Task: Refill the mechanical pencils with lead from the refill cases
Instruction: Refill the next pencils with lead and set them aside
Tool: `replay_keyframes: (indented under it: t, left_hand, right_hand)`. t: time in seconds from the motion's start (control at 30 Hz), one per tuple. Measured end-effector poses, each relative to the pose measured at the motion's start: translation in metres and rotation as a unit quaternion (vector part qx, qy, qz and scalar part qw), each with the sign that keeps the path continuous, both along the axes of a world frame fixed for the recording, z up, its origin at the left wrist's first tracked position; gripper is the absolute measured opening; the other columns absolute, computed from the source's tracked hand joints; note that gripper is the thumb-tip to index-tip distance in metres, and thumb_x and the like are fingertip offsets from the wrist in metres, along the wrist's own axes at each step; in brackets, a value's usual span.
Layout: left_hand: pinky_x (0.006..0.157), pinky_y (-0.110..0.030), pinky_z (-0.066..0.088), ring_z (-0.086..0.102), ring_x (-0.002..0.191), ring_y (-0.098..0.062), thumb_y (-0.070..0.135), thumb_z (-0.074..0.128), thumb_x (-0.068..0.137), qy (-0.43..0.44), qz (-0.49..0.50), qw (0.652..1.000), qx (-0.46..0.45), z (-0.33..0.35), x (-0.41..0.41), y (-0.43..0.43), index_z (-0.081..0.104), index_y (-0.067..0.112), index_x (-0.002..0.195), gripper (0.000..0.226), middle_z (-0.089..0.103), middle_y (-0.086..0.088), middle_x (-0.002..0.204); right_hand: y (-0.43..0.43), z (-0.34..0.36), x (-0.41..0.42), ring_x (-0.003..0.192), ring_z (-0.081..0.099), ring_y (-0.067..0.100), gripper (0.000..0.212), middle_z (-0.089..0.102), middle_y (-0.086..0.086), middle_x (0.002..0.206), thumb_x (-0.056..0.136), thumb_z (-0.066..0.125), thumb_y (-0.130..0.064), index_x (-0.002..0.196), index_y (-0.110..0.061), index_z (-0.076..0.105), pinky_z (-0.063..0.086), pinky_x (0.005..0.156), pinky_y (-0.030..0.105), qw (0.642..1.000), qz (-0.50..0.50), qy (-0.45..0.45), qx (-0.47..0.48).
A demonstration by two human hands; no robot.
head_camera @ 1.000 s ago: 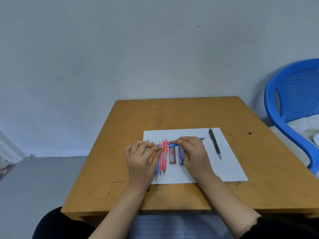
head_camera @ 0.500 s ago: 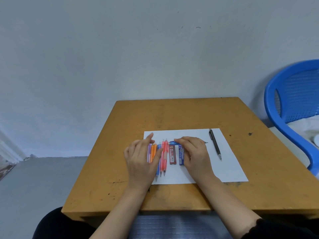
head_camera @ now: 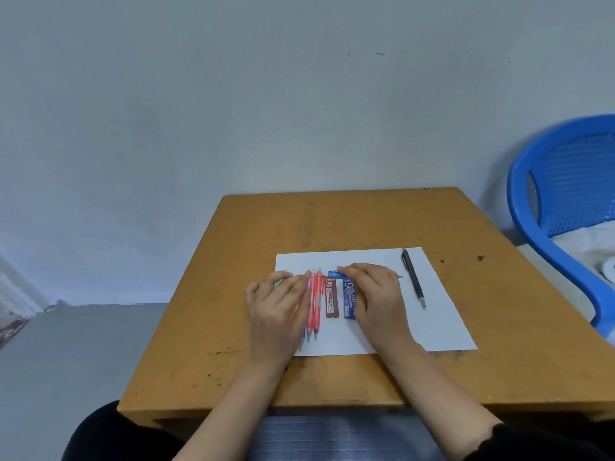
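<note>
Picking step: left hand (head_camera: pixel 276 304) flat on row of coloured plastic mechanical pencils (head_camera: pixel 314 304); right hand (head_camera: pixel 376 294) grips crosswise blue plastic pencil (head_camera: pixel 332 273). Next, likely: lift, uncap.

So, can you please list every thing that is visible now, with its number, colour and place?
table: one, orange-brown wood, centre
paper sheet: one, white, on the table
red pencils: two, side by side on the sheet
half-hidden pencils: blue, orange and green show; count unclear; under the left grip
red refill case: one, right of the red pencils
blue refill case: one, right of the red case
crosswise blue pencil: one, under the right grip
black pencil: one, right part of the sheet, apart
chair: one, blue, right edge
cloth: one, white, on the chair
left grip: a bare hand, flat on the pencils
right grip: a bare hand, curled over the crosswise pencil
</note>
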State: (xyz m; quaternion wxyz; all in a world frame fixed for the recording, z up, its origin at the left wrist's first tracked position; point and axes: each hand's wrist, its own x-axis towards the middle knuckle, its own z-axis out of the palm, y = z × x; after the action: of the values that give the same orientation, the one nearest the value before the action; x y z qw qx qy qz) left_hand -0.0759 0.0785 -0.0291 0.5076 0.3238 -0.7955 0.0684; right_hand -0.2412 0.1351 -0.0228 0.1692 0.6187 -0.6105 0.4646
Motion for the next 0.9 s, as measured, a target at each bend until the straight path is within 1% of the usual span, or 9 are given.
replay_keyframes:
  t: [0.13,0.27,0.47,0.57,0.63,0.67,0.77,0.8,0.9]
  left_hand:
    - [0.083,-0.036,0.035,0.056,0.101,-0.014,0.025,0.053,0.093,-0.028,-0.013,0.999,-0.014,0.0,-0.004,0.001,0.073,0.013,0.107,0.027,0.072,0.004,0.098]
    - [0.087,-0.031,0.032,0.054,0.104,-0.013,0.023,0.055,0.091,-0.056,-0.016,0.998,-0.024,0.001,-0.005,0.001,0.071,0.012,0.112,0.029,0.072,0.004,0.101]
    - [0.085,-0.031,0.033,0.054,0.101,-0.013,0.023,0.055,0.091,-0.026,-0.028,0.999,-0.002,0.004,-0.006,0.002,0.068,0.013,0.118,0.032,0.072,0.003,0.096]
    - [0.087,-0.029,0.033,0.051,0.104,-0.012,0.038,0.051,0.094,-0.026,-0.05,0.997,0.054,0.008,-0.007,0.002,0.065,0.012,0.121,0.04,0.071,0.002,0.1]
    - [0.09,-0.022,0.032,0.049,0.106,-0.008,0.051,0.044,0.095,-0.013,-0.071,0.991,0.111,0.013,-0.009,0.006,0.065,0.013,0.121,0.051,0.069,0.003,0.103]
    - [0.09,-0.019,0.032,0.048,0.106,-0.004,0.053,0.046,0.093,0.008,-0.081,0.987,0.142,0.017,-0.011,0.008,0.066,0.014,0.119,0.051,0.068,0.006,0.104]
    - [0.087,-0.011,0.038,0.048,0.104,0.01,0.046,0.064,0.086,0.101,-0.111,0.957,0.247,0.028,-0.018,0.015,0.068,0.021,0.112,0.037,0.061,0.024,0.103]
    - [0.085,-0.008,0.04,0.05,0.104,0.009,0.042,0.066,0.085,0.13,-0.115,0.944,0.28,0.031,-0.021,0.018,0.069,0.022,0.11,0.032,0.062,0.022,0.103]
    - [0.08,-0.004,0.041,0.057,0.101,-0.003,0.025,0.069,0.085,0.201,-0.11,0.902,0.366,0.037,-0.027,0.025,0.069,0.023,0.103,0.019,0.066,0.009,0.101]
  right_hand:
    - [-0.001,-0.003,0.0,0.099,0.053,0.012,0.034,0.069,0.008,0.1,0.091,0.044,-0.022,0.107,-0.005,0.07,0.038,0.09,0.025,1.0,0.013,0.011,-0.002]
    - [-0.003,-0.006,-0.001,0.098,0.054,0.013,0.029,0.069,0.008,0.099,0.088,0.048,-0.011,0.106,-0.005,0.07,0.038,0.088,0.026,1.0,0.011,0.022,-0.008]
    - [0.001,-0.002,0.001,0.1,0.053,0.012,0.032,0.069,0.008,0.102,0.091,0.045,-0.015,0.109,-0.006,0.069,0.038,0.089,0.026,1.0,0.016,0.016,-0.015]
    - [0.003,0.001,0.001,0.101,0.053,0.011,0.032,0.068,0.008,0.104,0.091,0.046,-0.016,0.113,-0.007,0.068,0.04,0.087,0.027,0.999,0.029,0.014,-0.022]
    - [0.004,0.001,-0.001,0.1,0.052,0.011,0.032,0.068,0.007,0.104,0.091,0.048,-0.014,0.116,-0.009,0.067,0.04,0.086,0.026,0.999,0.032,0.01,-0.024]
    - [0.004,0.001,-0.001,0.1,0.053,0.011,0.031,0.067,0.007,0.103,0.092,0.047,-0.014,0.116,-0.009,0.067,0.04,0.086,0.025,0.999,0.034,0.009,-0.025]
    - [0.006,0.004,0.001,0.097,0.053,0.012,0.034,0.067,0.007,0.102,0.1,0.039,-0.022,0.117,-0.011,0.066,0.039,0.087,0.023,0.998,0.052,0.004,-0.036]
    - [0.007,0.005,0.001,0.097,0.053,0.012,0.034,0.067,0.007,0.102,0.1,0.039,-0.022,0.118,-0.011,0.066,0.04,0.086,0.025,0.997,0.059,0.004,-0.044]
    - [0.008,0.008,0.003,0.099,0.056,0.011,0.033,0.068,0.005,0.105,0.101,0.038,-0.02,0.119,-0.011,0.064,0.044,0.085,0.028,0.994,0.084,0.001,-0.07]
